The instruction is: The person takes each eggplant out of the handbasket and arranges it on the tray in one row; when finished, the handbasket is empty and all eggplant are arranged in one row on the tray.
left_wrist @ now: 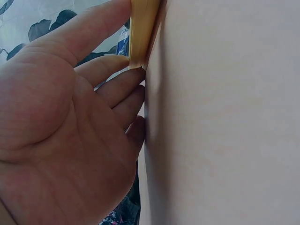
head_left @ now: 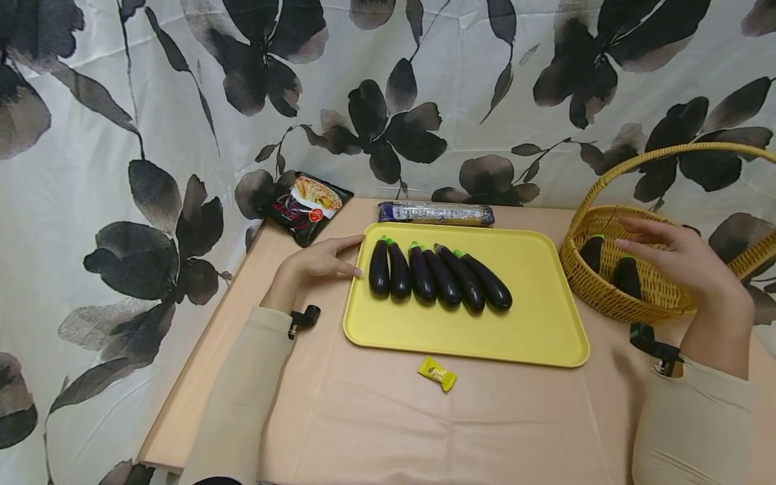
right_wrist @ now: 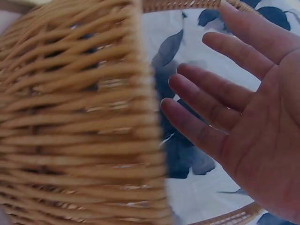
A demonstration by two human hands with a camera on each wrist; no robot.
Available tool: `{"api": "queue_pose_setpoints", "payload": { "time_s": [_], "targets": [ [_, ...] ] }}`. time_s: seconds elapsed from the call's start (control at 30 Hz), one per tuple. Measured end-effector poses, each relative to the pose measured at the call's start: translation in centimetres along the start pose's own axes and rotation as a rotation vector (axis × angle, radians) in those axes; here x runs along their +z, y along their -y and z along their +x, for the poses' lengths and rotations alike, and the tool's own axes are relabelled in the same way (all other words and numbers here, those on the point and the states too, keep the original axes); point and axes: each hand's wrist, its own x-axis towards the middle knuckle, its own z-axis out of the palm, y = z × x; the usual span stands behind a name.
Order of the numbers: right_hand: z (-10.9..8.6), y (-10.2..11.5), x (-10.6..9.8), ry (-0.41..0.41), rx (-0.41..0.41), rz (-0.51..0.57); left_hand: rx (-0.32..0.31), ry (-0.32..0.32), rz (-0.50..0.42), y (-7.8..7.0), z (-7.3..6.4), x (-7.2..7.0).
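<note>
A makeshift staged tabletop: flower-print curtain backdrop point(head_left: 388, 101), cloth-covered table point(head_left: 424, 417), toy aubergines point(head_left: 439, 279) on tray point(head_left: 545, 323).

We can read no text anywhere here. The dark snack bag point(head_left: 308, 207) at the back of the worktop point(head_left: 388, 417) carries print and a round red badge, the long foil-wrapped pack point(head_left: 435, 213) behind the yellow tray point(head_left: 533, 323) bears a printed band, and the small yellow wrapper point(head_left: 438, 374) has markings. All of these are too small and blurred for us to make out.

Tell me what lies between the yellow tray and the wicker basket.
Only bare tablecloth separates the yellow tray and the wicker basket, as the head view shows.
</note>
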Motion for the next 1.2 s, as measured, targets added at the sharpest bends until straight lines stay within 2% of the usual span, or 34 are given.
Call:
{"api": "queue_pose_setpoints", "payload": {
  "time_s": [0.23, 0.4, 0.63, 0.77, 1.0, 1.2],
  "targets": [
    [0.6, -2.2, 0.2, -0.007, 0.018, -0.029, -0.01, 0.005, -0.003, -0.2, 0.0, 0.0],
    [0.8, -3.4, 0.4, 0.018, 0.036, -0.019, -0.013, 0.008, -0.008, -0.1, 0.2, -0.1],
    [1.1, -4.5, 0.1, 0.083, 0.077, -0.097, -0.014, 0.01, -0.013, -0.3, 0.2, 0.0],
    [1.4, -5.1, 0.0, 0.131, 0.055, -0.15, -0.019, 0.013, -0.028, -0.3, 0.1, 0.0],
    [1.8, -5.6, -0.1, 0.22, 0.058, -0.185, -0.022, 0.013, -0.026, -0.4, 0.1, -0.2],
    [1.9, -5.5, -0.2, 0.262, 0.065, -0.191, -0.033, 0.016, -0.023, -0.4, 0.2, -0.4]
  ]
}}
